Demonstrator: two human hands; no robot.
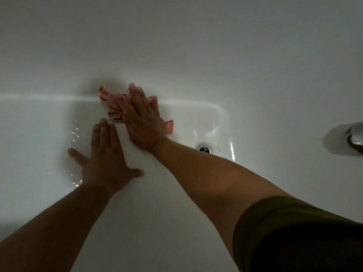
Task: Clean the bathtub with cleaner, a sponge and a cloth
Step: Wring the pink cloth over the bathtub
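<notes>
Interior of a white glossy enamel bathtub (196, 46), which fills the whole view under dim, greyish light. A pale band of reflected light (49, 97) runs along the curve where the far wall meets the flat floor and bends downward at a rounded corner on the right. A round chrome drain (204, 149) sits in the floor near that corner, with thin wet highlights (231, 149) just beside it. Small glistening water droplets (75, 134) speckle the floor at left. A curved chrome spout (355, 137) enters at the right edge, ringed by a soft grey shadow.
</notes>
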